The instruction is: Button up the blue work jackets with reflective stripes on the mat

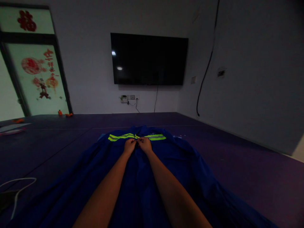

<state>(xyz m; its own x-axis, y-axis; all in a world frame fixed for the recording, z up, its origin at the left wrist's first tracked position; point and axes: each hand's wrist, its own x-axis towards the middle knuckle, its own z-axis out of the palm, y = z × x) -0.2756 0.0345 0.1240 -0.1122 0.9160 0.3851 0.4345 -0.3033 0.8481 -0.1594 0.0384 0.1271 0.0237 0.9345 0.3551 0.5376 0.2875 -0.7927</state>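
Observation:
A blue work garment with two yellow-green reflective stripes lies spread out on the dark purple floor in front of me. Both my arms reach forward over it. My left hand and my right hand are side by side at the garment's centre line, just below the stripes. The fingers of both hands are curled and pinch the fabric where the two front edges meet. What exactly sits between the fingertips is too small and dark to make out.
A black wall-mounted screen hangs ahead, with a power strip and cables below it. A glass door with red paper decorations is at the left. A white cable lies on the floor at the lower left.

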